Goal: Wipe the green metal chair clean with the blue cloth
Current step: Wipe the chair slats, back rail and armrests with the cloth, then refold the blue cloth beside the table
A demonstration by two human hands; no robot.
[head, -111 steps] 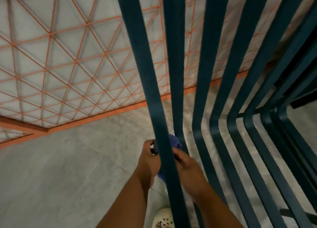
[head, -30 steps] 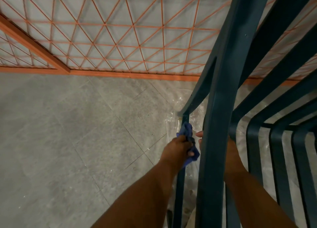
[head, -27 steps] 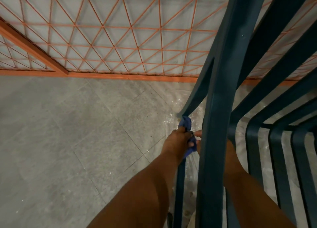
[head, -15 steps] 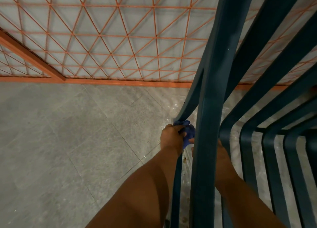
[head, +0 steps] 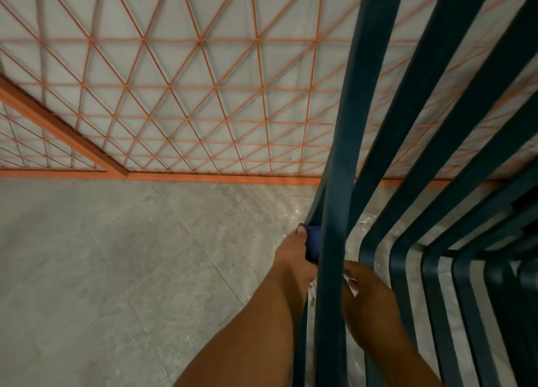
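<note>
Lowered right hand (head: 366,296); left hand (head: 294,252) grips blue cloth (head: 313,244).

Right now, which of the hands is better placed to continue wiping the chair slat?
The left hand: it already holds the blue cloth against the green slat. The right hand sits lower, behind the slat, without the cloth.
</note>
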